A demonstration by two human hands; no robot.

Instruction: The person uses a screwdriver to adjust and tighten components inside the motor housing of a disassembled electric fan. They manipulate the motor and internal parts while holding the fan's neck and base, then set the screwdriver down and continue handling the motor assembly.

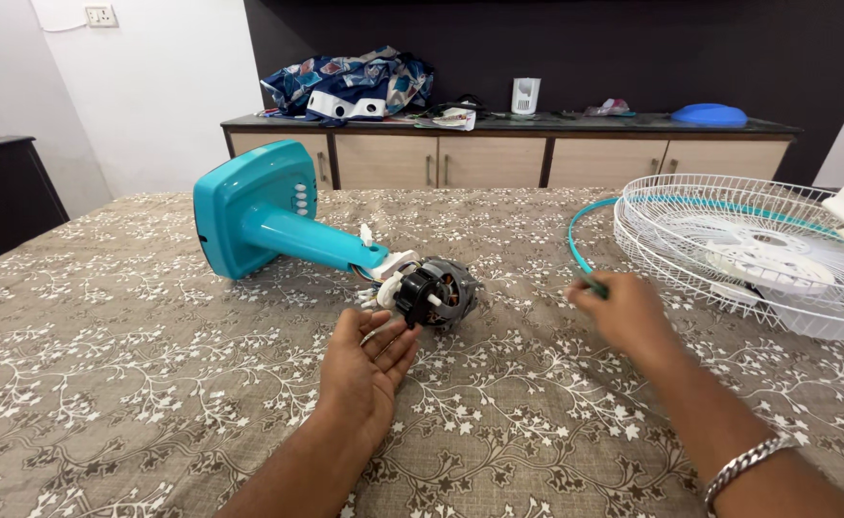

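While left hand (369, 360) lies open-palmed beside motor (436, 293), right hand (623, 312) pinches teal ring (575, 245).

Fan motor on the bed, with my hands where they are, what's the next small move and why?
Probably bring the right hand with its small tool across to the motor. The left hand lies open, palm up, just below the motor, while the right one is still apart from it, nearer the white grille.

No packages, labels, signs or screens can be made out with certainty. The nearest candidates are a few crumpled white papers (454, 118) lying on the sideboard (508, 126) against the dark back wall; any print on them is too small to tell.
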